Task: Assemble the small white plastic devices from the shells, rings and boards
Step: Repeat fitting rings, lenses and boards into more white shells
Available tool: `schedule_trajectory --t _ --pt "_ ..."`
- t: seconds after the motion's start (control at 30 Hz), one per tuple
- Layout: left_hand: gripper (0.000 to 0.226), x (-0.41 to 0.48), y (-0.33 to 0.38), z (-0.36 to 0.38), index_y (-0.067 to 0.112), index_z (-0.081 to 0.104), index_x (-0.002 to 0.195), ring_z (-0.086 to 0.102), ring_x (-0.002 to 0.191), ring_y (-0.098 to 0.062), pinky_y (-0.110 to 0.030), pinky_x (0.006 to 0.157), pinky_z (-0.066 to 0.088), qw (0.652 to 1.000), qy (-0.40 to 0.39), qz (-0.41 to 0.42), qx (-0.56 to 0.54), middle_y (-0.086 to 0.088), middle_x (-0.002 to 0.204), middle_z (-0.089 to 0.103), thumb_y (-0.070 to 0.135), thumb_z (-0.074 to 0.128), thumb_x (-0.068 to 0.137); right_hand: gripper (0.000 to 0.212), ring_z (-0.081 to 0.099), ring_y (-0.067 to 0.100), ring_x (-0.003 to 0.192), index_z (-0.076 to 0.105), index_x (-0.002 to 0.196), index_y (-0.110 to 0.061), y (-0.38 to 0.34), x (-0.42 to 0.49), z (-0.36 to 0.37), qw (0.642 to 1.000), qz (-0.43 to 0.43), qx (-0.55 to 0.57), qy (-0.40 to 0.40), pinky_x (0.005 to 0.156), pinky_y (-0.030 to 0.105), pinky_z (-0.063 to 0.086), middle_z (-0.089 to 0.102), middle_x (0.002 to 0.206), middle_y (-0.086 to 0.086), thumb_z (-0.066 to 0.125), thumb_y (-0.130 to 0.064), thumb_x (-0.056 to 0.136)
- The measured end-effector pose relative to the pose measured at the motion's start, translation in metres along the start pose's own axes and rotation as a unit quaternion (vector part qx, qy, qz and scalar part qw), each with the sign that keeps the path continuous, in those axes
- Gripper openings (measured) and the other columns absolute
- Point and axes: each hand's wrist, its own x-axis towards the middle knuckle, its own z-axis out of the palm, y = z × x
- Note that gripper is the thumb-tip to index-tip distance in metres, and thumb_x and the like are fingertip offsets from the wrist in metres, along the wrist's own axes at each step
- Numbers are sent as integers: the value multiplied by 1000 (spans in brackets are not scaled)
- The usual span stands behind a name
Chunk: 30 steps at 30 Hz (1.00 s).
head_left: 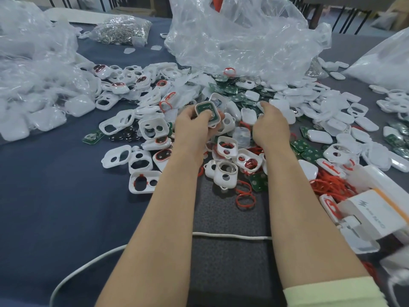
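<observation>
Cable: lower centre, under our forearms; we judge that a dragged arm could snag it and scatter loose parts.
Left hand: centre of frame, clamped on the shell; the board may slip out if we tilt it.
Right hand: just right, fingers reaching among the covers; we cannot tell whether it holds one.
Shell's look: white, rounded, with the green board seated inside and the open face up.

Shells heaped ahead — tablecloth open left.
</observation>
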Motion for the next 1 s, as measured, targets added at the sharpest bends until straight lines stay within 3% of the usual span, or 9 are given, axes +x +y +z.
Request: schedule_trajectory --t 0.07,0.23,0.43,0.57,0.67,0.83,1.0 --pt "16 0 0 1 7 58 96 70 82 -17 -27 76 60 1000 -16 -10 -1 -14 91 69 -2 45 97 47 39 40 128 40 143 -12 0 2 2 999 8 -27 14 105 41 32 41 142 19 38 -8 96" --pt "16 -2 -1 2 6 59 99 71 75 -14 -22 69 59 1000 -24 -19 -7 -19 101 67 -2 46 97 31 48 37 118 55 125 -4 -1 3 3 998 34 5 57 95 37 38 41 135 20 42 -11 98" --pt "14 -3 1 2 6 58 97 70 80 -18 -19 61 56 999 -20 -30 -20 -23 109 65 -3 46 96 31 49 33 116 48 122 -6 -4 4 0 998 40 28 51 91 37 40 52 126 16 53 -12 92" --pt "15 -3 2 2 6 59 100 71 80 -17 -20 61 55 999 -19 -35 -20 -21 108 66 -2 47 96 33 54 22 110 55 122 -2 -12 -6 -10 987 -67 113 90 87 20 37 60 121 12 51 -4 90" --pt "17 -2 1 2 5 59 107 70 84 -19 -21 63 56 999 -20 -30 -6 -20 110 66 -1 47 96 20 59 12 92 65 105 -15 -18 -14 -23 967 -75 232 77 77 11 44 67 99 -2 57 -9 88" --pt "24 -1 0 3 2 56 118 71 89 -20 -23 66 56 999 -26 -21 6 -21 115 65 0 49 96 16 68 10 85 63 91 -21 -26 -29 -31 877 -28 477 -47 76 27 58 70 88 -4 61 -5 90" --pt "25 -1 0 3 3 56 120 70 97 -25 -26 71 57 1000 -25 -15 4 -23 117 64 0 49 96 13 67 1 78 66 95 -18 -29 -33 -29 881 -42 472 -4 73 18 53 71 85 -7 62 -6 90"
